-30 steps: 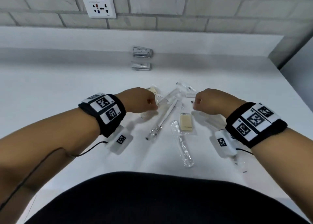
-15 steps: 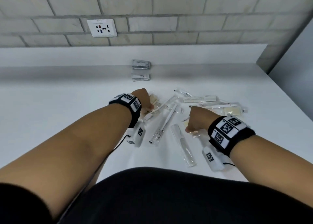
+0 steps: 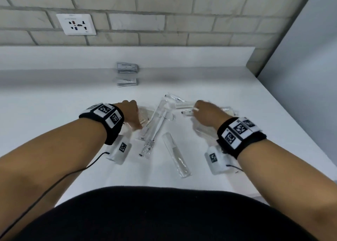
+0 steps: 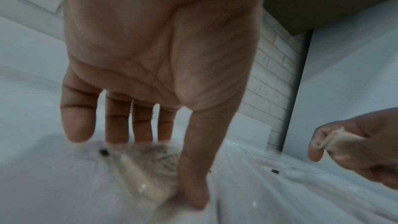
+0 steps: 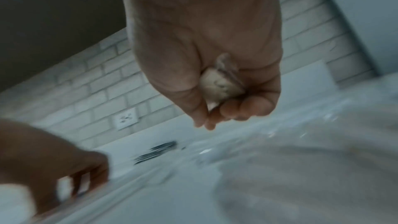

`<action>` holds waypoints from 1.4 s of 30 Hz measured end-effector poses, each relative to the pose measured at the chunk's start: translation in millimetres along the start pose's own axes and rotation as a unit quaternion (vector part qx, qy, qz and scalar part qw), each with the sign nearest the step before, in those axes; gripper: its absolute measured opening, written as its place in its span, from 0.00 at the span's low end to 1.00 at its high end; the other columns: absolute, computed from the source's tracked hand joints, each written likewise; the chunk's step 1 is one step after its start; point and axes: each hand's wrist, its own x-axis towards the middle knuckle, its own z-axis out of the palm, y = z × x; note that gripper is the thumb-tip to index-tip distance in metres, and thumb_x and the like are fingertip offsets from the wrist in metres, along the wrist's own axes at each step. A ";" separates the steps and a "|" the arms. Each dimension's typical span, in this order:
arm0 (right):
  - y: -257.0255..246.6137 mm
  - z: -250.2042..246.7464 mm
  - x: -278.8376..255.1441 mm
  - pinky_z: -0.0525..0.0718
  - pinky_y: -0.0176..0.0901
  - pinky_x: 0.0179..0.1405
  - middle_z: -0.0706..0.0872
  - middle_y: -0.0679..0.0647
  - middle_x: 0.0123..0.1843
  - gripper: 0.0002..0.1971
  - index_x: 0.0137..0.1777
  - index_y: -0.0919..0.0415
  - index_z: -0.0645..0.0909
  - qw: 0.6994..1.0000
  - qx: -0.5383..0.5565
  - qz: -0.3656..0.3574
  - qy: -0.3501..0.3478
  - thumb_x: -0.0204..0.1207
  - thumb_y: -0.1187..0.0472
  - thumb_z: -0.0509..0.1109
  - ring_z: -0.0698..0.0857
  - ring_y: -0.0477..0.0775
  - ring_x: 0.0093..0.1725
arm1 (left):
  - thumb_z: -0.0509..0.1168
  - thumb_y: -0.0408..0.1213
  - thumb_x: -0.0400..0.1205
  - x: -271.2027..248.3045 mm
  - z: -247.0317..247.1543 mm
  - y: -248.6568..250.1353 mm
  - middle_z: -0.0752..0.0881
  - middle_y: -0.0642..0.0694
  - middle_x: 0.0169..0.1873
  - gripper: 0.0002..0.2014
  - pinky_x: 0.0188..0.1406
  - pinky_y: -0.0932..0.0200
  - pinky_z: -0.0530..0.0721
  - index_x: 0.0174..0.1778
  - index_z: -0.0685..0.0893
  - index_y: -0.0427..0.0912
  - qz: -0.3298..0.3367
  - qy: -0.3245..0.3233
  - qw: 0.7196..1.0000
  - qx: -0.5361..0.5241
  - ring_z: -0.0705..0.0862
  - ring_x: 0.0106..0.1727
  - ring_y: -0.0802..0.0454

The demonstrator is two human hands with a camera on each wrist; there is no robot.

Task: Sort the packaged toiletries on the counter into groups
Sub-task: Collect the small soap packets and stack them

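While my right hand [image 5: 215, 91] pinches a small beige packet [image 5: 220, 85] between thumb and curled fingers, lifted clear of the worktop [image 3: 54, 113], the rest of the packaged toiletries lie in a loose heap in front of me, between my two wrists

Left hand [image 4: 159, 67]: fingers straight, thumb tip and fingertips pressing down on another beige packet in a clear sleeve [image 4: 148, 173], flat on the worktop; nothing gripped there

Risks, as I judge them:
- clear film is slick and crinkly; the pinched packet could slide out of a two-finger hold
- my left fingertips sit on film only; a drag may move the sleeve but also nudge the long wrapped toothbrush [image 3: 158, 124] just beside it
- sleeves overlap in the heap, so lifting one could pull a neighbour along and scramble what is already apart
- transparent wrappers on white surface are hard to read; easy to put a piece in the wrong group

Materials and shapes:
- packets: small, flat, rectangular, pale beige, soft-looking inside glossy film with dark print
- toothbrush: long thin white stick in a narrow clear sleeve, lying diagonally
- wrapped comb [image 3: 176, 155]: long, clear, stiff-looking, nearer me, apart from the heap
- another comb-like piece [image 3: 184, 105], pale and toothed, just beside my right hand
- two stacks of grey printed sachets [image 3: 127, 74] at the back, well apart from the heap, edges squared
- worktop: smooth, matt white; behind it a wall of grey brick with a white socket plate [image 3: 76, 24]
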 end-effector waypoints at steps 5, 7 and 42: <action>77.6 -35.8 19.9 0.76 0.44 0.48 0.83 0.63 0.61 0.06 0.46 0.64 0.78 0.990 -0.085 0.107 0.025 0.76 0.62 0.63 0.81 0.61 0.52 | 0.76 0.54 0.69 1.6 -3.4 0.9 0.86 0.44 0.41 0.22 0.34 0.61 0.76 0.45 0.80 0.40 0.016 -0.046 0.999 -0.013 0.81 0.37 0.48; 91.8 -36.1 17.8 0.76 0.44 0.47 0.81 0.60 0.59 0.08 0.49 0.61 0.76 0.989 -0.114 0.099 0.010 0.74 0.60 0.69 0.80 0.59 0.50 | 0.77 0.55 0.69 -2.9 -5.5 -4.4 0.83 0.45 0.41 0.22 0.40 0.59 0.77 0.43 0.78 0.41 0.019 -0.058 0.997 -0.047 0.80 0.41 0.47; 182.7 -36.4 -51.6 0.72 0.42 0.43 0.80 0.58 0.57 0.17 0.65 0.63 0.74 0.985 0.100 0.139 0.016 0.76 0.66 0.60 0.77 0.56 0.50 | 0.73 0.55 0.73 -3.9 -0.3 268.4 0.81 0.51 0.64 0.31 0.57 0.57 0.73 0.69 0.77 0.47 0.335 -0.052 0.928 0.155 0.79 0.62 0.49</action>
